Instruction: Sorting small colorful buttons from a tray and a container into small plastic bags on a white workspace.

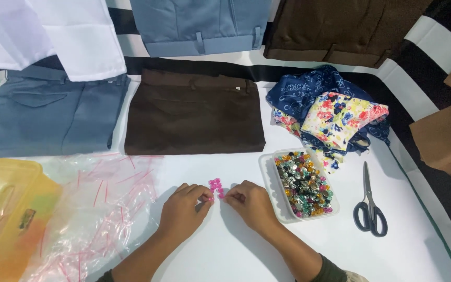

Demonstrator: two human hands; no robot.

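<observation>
Near the bottom middle, the left hand [184, 209] and right hand [251, 203] pinch little pink beads [216, 188], lining them up. More wait in the bead tray [267, 180].

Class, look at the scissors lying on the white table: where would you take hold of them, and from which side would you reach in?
Grip the scissors by the dark looped handles, which lie at the near end, towards the person. The closed blades point away, towards the floral cloth. Reaching from the near right side seems best: the bead tray flanks the left, and the right hand is closest.
</observation>
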